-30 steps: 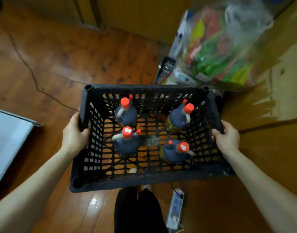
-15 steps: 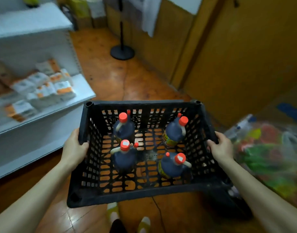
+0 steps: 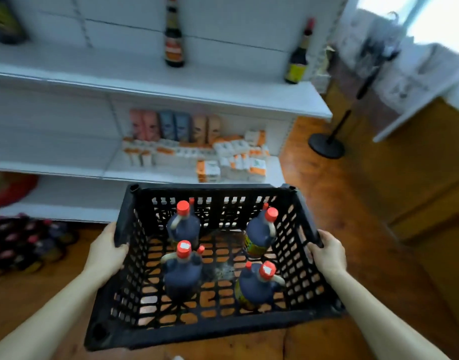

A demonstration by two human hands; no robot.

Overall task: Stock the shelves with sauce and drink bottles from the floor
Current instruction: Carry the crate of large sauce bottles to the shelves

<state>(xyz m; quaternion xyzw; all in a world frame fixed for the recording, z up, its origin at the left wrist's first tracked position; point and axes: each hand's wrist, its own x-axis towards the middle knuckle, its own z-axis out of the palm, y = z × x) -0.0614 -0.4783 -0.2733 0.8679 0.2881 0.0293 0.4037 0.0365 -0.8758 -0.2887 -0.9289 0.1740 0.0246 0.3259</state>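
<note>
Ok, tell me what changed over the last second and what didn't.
The person turned with the crate: the view swung from bare floor and a bag of packets to face the white shelves. Nothing was grabbed or released. The left hand and right hand grip the same side rims, and the four red-capped bottles stand upright inside as before.

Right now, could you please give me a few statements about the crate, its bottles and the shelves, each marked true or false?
1. The black crate holds four red-capped bottles. True.
2. Only the right hand grips the crate. False: the left hand grips the opposite wall too.
3. The top shelf carries two upright dark bottles. True.
4. One crate bottle lies on its side. False: all four stand upright.
</note>
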